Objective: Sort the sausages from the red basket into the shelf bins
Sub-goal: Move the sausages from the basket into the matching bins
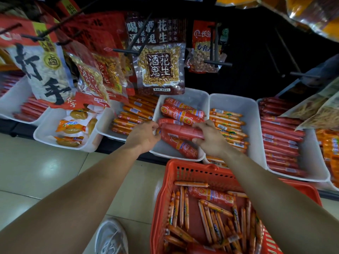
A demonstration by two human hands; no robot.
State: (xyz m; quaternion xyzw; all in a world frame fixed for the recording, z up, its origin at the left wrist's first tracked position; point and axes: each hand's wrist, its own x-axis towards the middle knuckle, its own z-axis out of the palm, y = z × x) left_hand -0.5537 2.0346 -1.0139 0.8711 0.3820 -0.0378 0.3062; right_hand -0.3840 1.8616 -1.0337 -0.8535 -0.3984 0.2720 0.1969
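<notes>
While I leaned toward the shelf, a white bin of yellow snack pouches [70, 125] sat at nine o'clock from my hands, with a bin of orange sausages [132, 116] just right of it. My left hand [145, 136] pinched the left end of a thick red sausage [181, 132] between thumb and curled fingers. That sausage lay crosswise over the middle white bin [194, 99], above other thick red sausages [181, 111] of the same kind. My right hand [211, 139] gripped its right end, fingers curled over the top. At twelve o'clock a clear bag of peanuts [160, 68] hung above that bin. At three o'clock came a bin of thin orange sausages [227, 123], then long red sausages [280, 134] in the next bin. At seven o'clock was my white shoe [111, 237]. At six o'clock the red basket [176, 173] stood just below the bins, holding a loose heap of thin orange sausages and one thick basket sausage [211, 196] near its far wall.
</notes>
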